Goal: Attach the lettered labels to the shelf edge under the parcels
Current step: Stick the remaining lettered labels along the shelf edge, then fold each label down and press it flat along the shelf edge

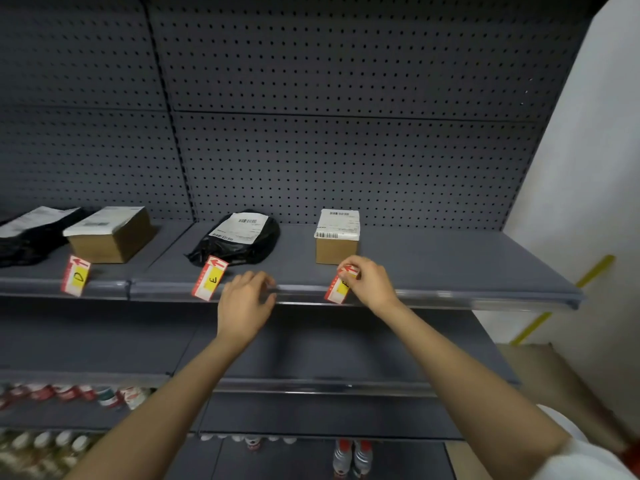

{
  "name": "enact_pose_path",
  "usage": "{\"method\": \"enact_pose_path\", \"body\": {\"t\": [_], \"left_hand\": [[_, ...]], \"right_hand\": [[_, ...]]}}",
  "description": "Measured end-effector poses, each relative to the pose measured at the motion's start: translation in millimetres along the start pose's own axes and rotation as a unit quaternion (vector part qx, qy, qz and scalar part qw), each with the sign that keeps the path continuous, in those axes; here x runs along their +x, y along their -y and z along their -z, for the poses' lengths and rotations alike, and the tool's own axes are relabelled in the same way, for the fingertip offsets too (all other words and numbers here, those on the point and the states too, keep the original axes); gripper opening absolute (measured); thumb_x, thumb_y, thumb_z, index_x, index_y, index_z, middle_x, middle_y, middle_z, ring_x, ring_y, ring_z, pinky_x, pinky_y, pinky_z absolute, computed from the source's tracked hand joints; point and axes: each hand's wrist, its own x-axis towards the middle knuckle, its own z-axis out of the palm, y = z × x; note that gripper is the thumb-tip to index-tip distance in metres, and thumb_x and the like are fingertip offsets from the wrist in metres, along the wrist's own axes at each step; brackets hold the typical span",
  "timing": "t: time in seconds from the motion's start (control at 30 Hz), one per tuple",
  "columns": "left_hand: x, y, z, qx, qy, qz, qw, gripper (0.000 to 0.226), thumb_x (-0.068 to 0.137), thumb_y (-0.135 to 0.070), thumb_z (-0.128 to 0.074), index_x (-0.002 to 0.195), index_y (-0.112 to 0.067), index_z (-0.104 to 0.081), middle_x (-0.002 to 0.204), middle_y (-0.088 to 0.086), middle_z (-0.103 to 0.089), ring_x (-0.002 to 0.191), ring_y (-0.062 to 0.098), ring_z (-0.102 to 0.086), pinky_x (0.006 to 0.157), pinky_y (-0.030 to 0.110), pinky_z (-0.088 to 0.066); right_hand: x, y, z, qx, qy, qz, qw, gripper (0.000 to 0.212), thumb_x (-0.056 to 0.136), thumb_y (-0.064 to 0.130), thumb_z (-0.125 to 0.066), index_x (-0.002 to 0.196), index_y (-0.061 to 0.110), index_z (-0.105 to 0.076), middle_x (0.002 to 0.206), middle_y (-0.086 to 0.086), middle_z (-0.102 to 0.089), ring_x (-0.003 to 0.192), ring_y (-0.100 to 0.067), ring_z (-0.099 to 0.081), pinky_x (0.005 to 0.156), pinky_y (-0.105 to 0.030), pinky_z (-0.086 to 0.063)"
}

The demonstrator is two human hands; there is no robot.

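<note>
A big grey pegboard wall (346, 98) stands behind the top shelf (450, 265). On the shelf sit a black bag parcel (24, 244) at the far left, a flat brown box (114, 237), another black bag parcel (242, 244) and a small brown box (336, 242). Along the front runs the shelf edge (467, 296), a shiny strip. The D label (75, 276) hangs there under the flat box, and the E label (210, 278) hangs under the black bag in the middle. The third label (337, 289) is under the small box, touching the strip, and its letter is partly hidden. The right hand (369, 282) pinches the top of this label with fingers closed on it. The left hand (247, 303) rests on the strip between the E label and the third label, fingers bent and holding nothing. The step looks like fixing this last label in place. Next, I think the right hand must push it into the strip until it stays, then let go gently.
</note>
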Motion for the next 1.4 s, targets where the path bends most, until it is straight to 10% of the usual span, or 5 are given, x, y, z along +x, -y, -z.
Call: {"method": "enact_pose_path", "body": {"t": [0.17,0.83,1.4], "left_hand": [[-19.8,17.4,22.4,-0.008,-0.022,0.025,0.999,0.016,0.076,-0.016,-0.068,0.091,-0.014,-0.062,0.090,0.008,-0.066,0.086,0.031,-0.059,0.074,0.039,-0.048],[-215.3,309.0,298.2,0.279,-0.028,0.203,0.938,0.027,0.077,-0.025,-0.063,0.100,-0.011,-0.059,0.104,0.014,-0.065,0.100,0.034,-0.058,0.078,0.039,-0.044],[-187.6,547.2,433.5,0.257,-0.108,0.289,0.916,0.020,0.081,-0.032,-0.059,0.095,-0.018,-0.056,0.095,0.003,-0.065,0.094,0.025,-0.059,0.071,0.035,-0.046]], "right_hand": [[-2.7,34.0,-12.5,-0.026,-0.063,0.101,0.993,0.029,0.083,0.025,-0.064,0.112,0.026,-0.060,0.118,0.001,-0.058,0.110,-0.020,-0.053,0.098,-0.036,-0.038],[-66.8,380.2,-320.8,-0.077,0.227,0.419,0.876,0.025,0.090,0.030,-0.056,0.115,0.026,-0.057,0.122,0.000,-0.056,0.116,-0.021,-0.051,0.097,-0.036,-0.036],[-26.9,611.5,-529.5,0.006,0.261,0.421,0.868,0.028,0.088,0.027,-0.059,0.116,0.024,-0.056,0.122,0.001,-0.059,0.113,-0.019,-0.055,0.099,-0.037,-0.042]]}}
